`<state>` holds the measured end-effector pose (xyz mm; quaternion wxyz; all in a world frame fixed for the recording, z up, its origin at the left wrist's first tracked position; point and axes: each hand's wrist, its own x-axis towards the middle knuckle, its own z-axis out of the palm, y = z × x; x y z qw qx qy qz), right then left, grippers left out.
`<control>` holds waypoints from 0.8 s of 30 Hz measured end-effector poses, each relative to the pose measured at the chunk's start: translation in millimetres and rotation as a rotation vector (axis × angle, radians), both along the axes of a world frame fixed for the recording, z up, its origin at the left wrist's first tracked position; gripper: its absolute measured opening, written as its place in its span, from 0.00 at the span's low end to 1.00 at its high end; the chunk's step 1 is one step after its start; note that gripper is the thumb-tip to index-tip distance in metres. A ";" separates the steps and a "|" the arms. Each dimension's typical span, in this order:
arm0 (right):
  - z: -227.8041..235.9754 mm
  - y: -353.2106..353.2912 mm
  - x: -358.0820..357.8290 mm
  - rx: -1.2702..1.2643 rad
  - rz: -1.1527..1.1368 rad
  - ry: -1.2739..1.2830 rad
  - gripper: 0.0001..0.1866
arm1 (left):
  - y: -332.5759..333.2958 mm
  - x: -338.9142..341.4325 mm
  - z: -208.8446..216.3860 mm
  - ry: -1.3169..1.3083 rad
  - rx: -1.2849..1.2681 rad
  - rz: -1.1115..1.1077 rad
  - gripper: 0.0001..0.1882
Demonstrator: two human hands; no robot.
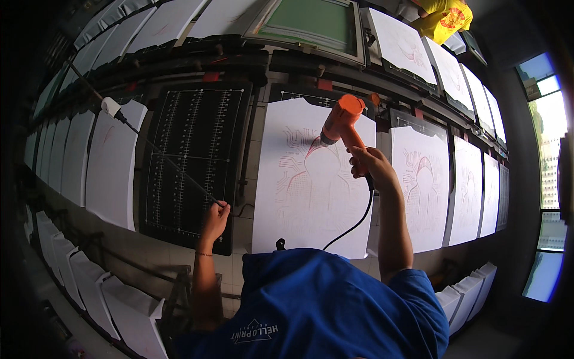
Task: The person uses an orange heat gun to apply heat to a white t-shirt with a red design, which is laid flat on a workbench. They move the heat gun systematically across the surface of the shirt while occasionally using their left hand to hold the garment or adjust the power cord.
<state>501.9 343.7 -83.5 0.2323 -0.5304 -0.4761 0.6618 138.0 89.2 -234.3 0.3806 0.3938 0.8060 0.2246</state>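
Note:
In my right hand point(372, 163) is an orange hair dryer point(344, 116), gripped round its handle. Its dark nozzle tilts down over a white T-shirt point(272, 209) stretched on a flat board. Thin red lines, shaped like a hooded figure with circuit tracks, are printed on that shirt. My left hand point(216, 216) is closed round a black power cord point(179, 170). The cord slants up to a white plug connector point(110, 106) at the left. Beneath my left hand lies a black board point(186, 125) with white ruler marks.
Printed white shirts point(418, 179) continue along the row to the right, and another shirt point(112, 170) lies left. Beyond stands a green printing screen point(311, 27) in a frame. At the far right a person in a yellow shirt point(442, 19) is present. More shirts point(134, 311) hang low behind.

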 end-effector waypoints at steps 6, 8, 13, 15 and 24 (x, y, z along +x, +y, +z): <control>4.2 0.5 -8.0 -0.017 0.059 -0.032 0.18 | 43.1 -12.8 133.5 0.047 0.242 -0.084 0.17; -2.6 -1.9 -8.2 0.023 0.068 -0.042 0.18 | 47.4 -10.3 181.9 -0.152 0.668 -0.116 0.16; 5.4 -9.9 -18.9 0.005 0.119 -0.031 0.18 | 29.8 18.3 310.0 -0.051 1.501 -0.495 0.20; 11.2 -10.6 -15.4 -0.039 0.124 -0.067 0.19 | 27.4 27.3 334.9 -0.012 1.637 -0.682 0.19; 1.4 -11.5 -17.1 -0.073 0.219 -0.062 0.20 | 46.6 79.6 370.5 0.035 1.653 -1.057 0.14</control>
